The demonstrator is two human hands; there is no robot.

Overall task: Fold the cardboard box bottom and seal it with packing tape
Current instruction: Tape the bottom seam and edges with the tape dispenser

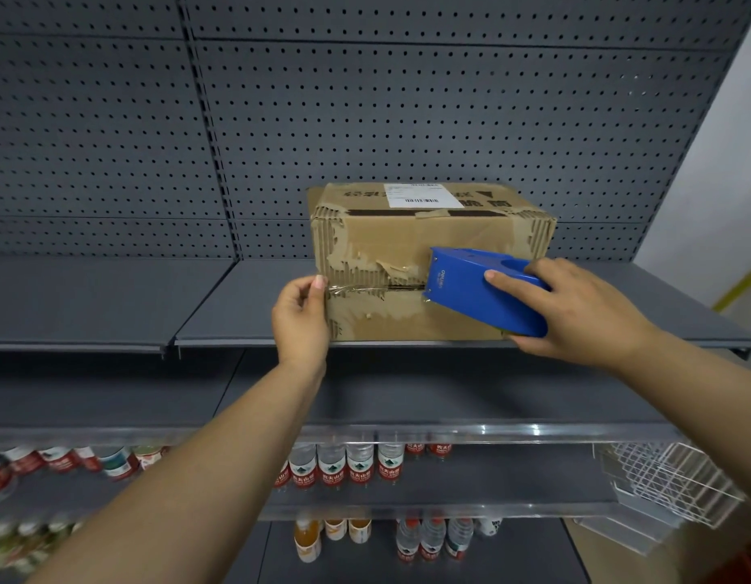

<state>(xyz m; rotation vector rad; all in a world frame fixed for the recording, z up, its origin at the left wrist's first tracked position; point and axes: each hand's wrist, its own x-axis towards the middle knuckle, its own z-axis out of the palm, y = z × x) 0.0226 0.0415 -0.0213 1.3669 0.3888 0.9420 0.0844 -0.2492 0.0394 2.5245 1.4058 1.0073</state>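
Our left hand [300,318], fingers curled, thumbs the packing tape [356,288] end onto the cardboard box [407,238] at its left edge. Our right hand [575,314] grips the blue tape dispenser [483,297] mid-seam. We should pull straight, pressing firmly. The box, its facing torn, sits at the shelf's [247,305] front edge.

One cardboard box [407,238]. One blue tape gun [470,297]. Two grips, a left grip [300,318] and a right grip [575,314]. One white label [422,195]. One wire basket [668,482]. Lots of bottles [359,461].
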